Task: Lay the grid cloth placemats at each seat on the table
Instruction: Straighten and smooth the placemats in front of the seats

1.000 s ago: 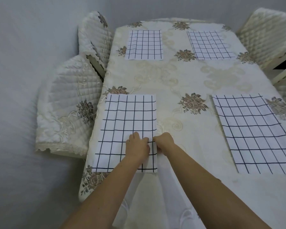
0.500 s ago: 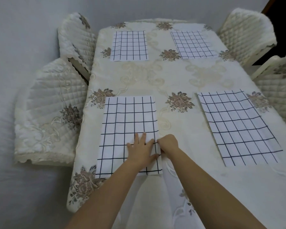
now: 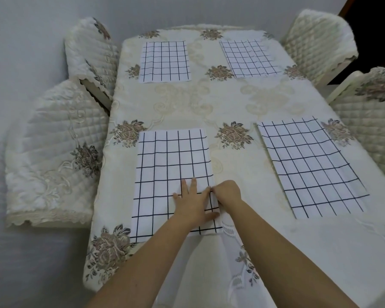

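Head view: left hand point(image 3: 192, 202) now spread flat on near-left placemat point(image 3: 172, 172); right hand point(image 3: 228, 193) seemingly pinching its edge.

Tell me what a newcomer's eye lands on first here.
Four grid cloth placemats on the cream floral tablecloth: far left, far right, near right, near left. Both hands meet at the near-left mat's right edge, left hand flat on it, right hand pinching its border.

home dining room, table point(image 3: 220, 101) under a cream tablecloth point(image 3: 276, 252) embroidered with flowers, four grid placemats point(image 3: 165, 61) laid out, quilted covered chairs point(image 3: 53, 152) at both sides
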A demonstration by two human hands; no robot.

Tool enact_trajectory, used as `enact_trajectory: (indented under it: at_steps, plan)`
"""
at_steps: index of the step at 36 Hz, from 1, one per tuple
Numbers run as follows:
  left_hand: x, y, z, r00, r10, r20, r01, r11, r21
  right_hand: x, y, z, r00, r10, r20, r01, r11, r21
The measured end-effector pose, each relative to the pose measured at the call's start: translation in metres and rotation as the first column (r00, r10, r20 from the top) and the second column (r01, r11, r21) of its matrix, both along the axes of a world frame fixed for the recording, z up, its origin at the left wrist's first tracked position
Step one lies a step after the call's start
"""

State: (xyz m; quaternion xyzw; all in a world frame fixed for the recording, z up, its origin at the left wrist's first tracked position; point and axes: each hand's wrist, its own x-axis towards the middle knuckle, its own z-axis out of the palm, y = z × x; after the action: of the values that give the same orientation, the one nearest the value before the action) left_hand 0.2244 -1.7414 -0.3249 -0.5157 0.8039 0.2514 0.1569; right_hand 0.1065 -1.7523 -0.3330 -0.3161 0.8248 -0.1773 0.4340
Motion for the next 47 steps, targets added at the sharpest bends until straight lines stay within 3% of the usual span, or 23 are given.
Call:
enact_trajectory:
  at_steps: [10,18,47]
  plan:
    - [0.005,0.006,-0.006,0.994,-0.110,-0.010,0.110,0.994,0.015,0.003,0.004,0.011,0.996,0.060,-0.068,-0.067,0.993,-0.097]
    - [0.004,0.011,-0.003,0.985,-0.174,0.012,0.174,0.985,-0.009,0.004,0.004,0.011,0.993,0.055,-0.105,-0.064,0.994,-0.086]
    - [0.002,0.010,-0.006,0.992,-0.124,0.013,0.124,0.992,0.014,0.004,0.000,0.015,0.989,0.040,-0.141,-0.053,0.994,-0.094]
